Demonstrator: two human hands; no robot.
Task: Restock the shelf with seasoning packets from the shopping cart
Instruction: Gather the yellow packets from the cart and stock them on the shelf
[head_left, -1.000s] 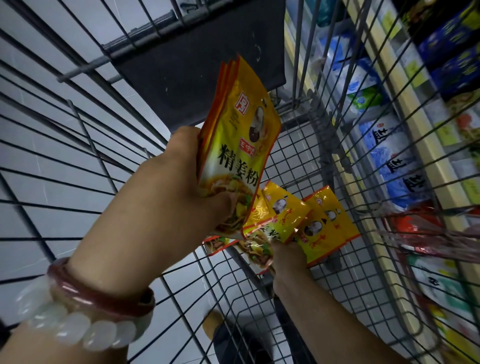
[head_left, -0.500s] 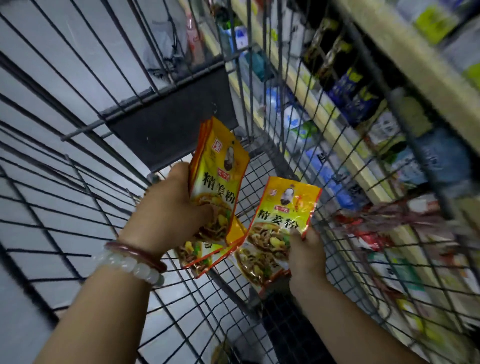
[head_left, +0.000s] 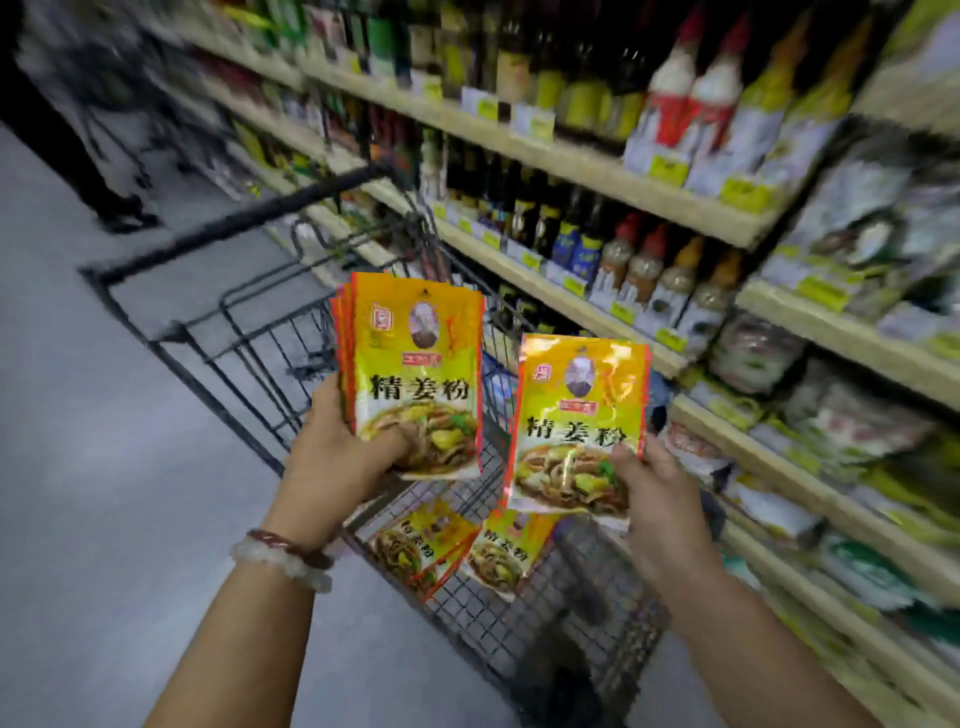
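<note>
The left hand (head_left: 337, 457) grips a stack of packets (head_left: 415, 374), fingers curled round it. The right hand (head_left: 660, 499) pinches one packet (head_left: 576, 426). Both are held up over the cart (head_left: 270, 332), near the shelf (head_left: 587, 306). None of these is on the shelf yet. More packets (head_left: 457, 545) lie in the cart, so lots is left.
</note>
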